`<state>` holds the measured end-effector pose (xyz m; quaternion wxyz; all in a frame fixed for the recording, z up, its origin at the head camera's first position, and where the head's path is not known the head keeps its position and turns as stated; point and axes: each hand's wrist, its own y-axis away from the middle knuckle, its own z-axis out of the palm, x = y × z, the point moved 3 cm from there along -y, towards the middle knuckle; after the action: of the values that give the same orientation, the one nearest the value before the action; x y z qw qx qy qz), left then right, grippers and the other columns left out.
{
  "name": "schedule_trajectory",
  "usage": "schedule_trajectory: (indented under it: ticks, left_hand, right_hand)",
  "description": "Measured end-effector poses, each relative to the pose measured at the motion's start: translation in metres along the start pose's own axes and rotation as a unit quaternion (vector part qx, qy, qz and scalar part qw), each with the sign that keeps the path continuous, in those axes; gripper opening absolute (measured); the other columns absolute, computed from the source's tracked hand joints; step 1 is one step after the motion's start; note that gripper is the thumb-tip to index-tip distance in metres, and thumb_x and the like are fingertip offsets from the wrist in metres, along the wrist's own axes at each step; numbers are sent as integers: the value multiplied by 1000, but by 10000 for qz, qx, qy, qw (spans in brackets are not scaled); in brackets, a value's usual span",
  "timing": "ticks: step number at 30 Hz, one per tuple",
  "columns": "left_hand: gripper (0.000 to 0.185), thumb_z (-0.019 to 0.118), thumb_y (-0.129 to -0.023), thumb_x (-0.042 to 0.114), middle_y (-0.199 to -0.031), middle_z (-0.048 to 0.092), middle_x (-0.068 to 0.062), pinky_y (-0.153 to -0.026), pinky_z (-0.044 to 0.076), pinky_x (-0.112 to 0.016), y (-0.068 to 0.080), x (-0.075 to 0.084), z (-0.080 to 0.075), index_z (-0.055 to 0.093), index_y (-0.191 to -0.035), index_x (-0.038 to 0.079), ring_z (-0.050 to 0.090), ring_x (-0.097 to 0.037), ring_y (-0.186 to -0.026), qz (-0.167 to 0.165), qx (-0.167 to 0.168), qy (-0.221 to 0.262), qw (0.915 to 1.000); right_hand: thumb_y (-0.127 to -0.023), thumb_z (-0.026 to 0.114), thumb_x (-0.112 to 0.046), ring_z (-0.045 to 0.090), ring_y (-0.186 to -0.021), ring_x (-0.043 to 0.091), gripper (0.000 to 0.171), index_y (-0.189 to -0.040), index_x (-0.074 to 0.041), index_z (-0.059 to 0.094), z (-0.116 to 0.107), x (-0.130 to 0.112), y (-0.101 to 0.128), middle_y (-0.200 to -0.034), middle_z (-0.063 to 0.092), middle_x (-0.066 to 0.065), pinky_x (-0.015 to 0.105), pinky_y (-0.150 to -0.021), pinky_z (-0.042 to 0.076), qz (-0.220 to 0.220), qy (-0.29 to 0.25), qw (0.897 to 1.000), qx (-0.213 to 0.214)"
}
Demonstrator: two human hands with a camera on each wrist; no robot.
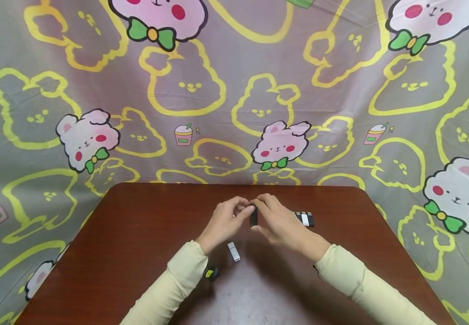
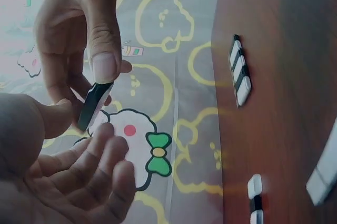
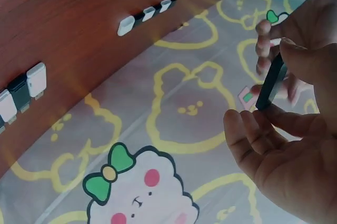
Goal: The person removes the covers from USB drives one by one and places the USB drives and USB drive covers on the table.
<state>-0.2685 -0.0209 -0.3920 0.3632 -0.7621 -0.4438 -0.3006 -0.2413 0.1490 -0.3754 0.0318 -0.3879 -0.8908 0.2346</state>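
In the head view both hands meet over the far middle of the table around a small black USB stick. My right hand pinches it, thumb at its near end and a finger at its far end. Opposite, my left hand has its thumb against the side of the stick, with the fingers bent close by. From the right wrist, the stick stands slanted between my right thumb and fingers, and left fingertips show behind it. Parts of the stick are hidden by the thumbs.
A row of black and white USB sticks lies beyond my right hand, their metal plugs showing from the right wrist. Nearer, a silver-white USB stick lies on the brown table. A small black and yellow object is beside my left sleeve.
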Motion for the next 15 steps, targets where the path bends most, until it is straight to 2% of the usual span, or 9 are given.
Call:
schedule_trajectory:
  ticks: [5, 9, 10, 12, 15]
  left_hand:
    - [22, 67, -99, 24, -96, 77, -6, -69, 52, -25, -4, 0, 2, 72, -113, 8, 71, -21, -82, -147, -235, 335, 9991]
    - [18, 68, -98, 21, -94, 76, -7, -70, 52, -26, -4, 2, 1, 71, -109, 7, 69, -17, -79, -221, -318, 416, 9984]
    - [17, 68, -98, 20, -94, 76, -7, -70, 52, -26, -3, 2, 1, 71, -108, 7, 68, -15, -79, -226, -310, 465, 9982]
    - [15, 68, -98, 20, -95, 75, -6, -71, 52, -27, -2, 3, 1, 69, -107, 8, 67, -12, -80, -258, -315, 592, 9974]
    - [13, 68, -98, 21, -97, 73, -4, -74, 52, -28, -1, 4, 3, 67, -106, 11, 66, -11, -83, -271, -364, 731, 9963]
  right_hand:
    - [-81, 87, -26, 56, -109, 20, 62, -130, -3, 57, 1, -4, 3, -125, 56, 9, 33, -85, 57, -115, -42, 9999, 59]
    - [-83, 85, -34, 57, -111, 18, 68, -135, -4, 53, 1, 0, 5, -126, 57, 7, 35, -90, 57, 258, -382, 9989, -64]
    - [-83, 84, -36, 58, -106, 16, 66, -134, -6, 53, 1, 2, 5, -121, 59, 5, 34, -87, 57, 409, -562, 9975, -118]
    - [-87, 81, -37, 61, -93, 12, 56, -128, -9, 56, 2, 5, 4, -109, 64, 1, 31, -79, 57, 721, -1075, 9912, -272]
    - [-94, 73, -32, 59, -72, 8, 30, -113, -12, 61, 5, 9, 4, -89, 67, -4, 25, -64, 52, 1037, -1912, 9744, -570]
